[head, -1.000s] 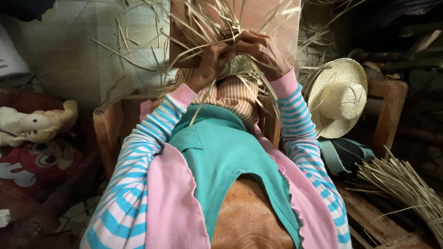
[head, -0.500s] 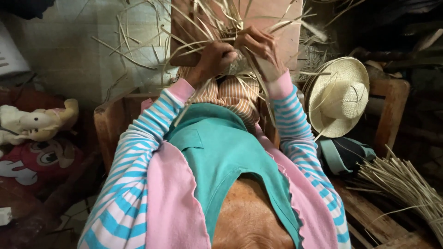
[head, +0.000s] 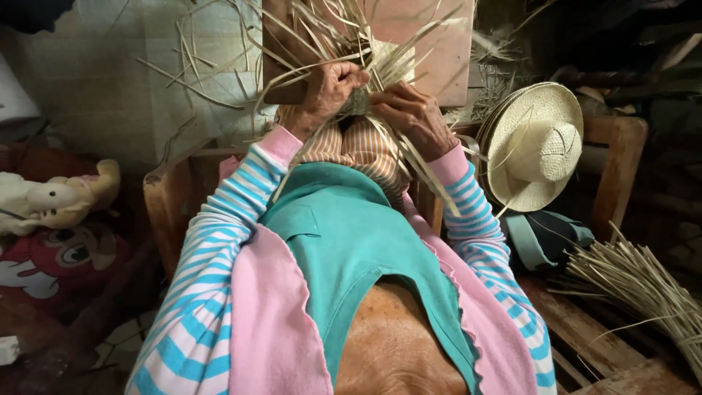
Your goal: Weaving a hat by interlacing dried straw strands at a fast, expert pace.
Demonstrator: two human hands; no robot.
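Observation:
I sit on a wooden chair [head: 162, 196] and look down over my teal top and pink, blue-striped sleeves. My left hand [head: 327, 89] and my right hand [head: 413, 115] meet above my lap, both closed on a small piece of woven straw [head: 373, 77]. Long pale straw strands [head: 292, 44] fan out from it upward and to both sides, and some hang down across my striped trousers [head: 358, 150]. The fingers hide the middle of the weave.
A finished straw hat [head: 537, 146] leans on a wooden bench at the right, above folded dark cloth [head: 545, 238]. A bundle of straw stalks [head: 643, 289] lies at lower right. Plush toys [head: 51, 201] sit at left. A reddish board [head: 431, 36] stands ahead.
Both hands have shifted slightly on the straw piece, the right hand dropping lower and nearer my lap. The loose strands have swung with them.

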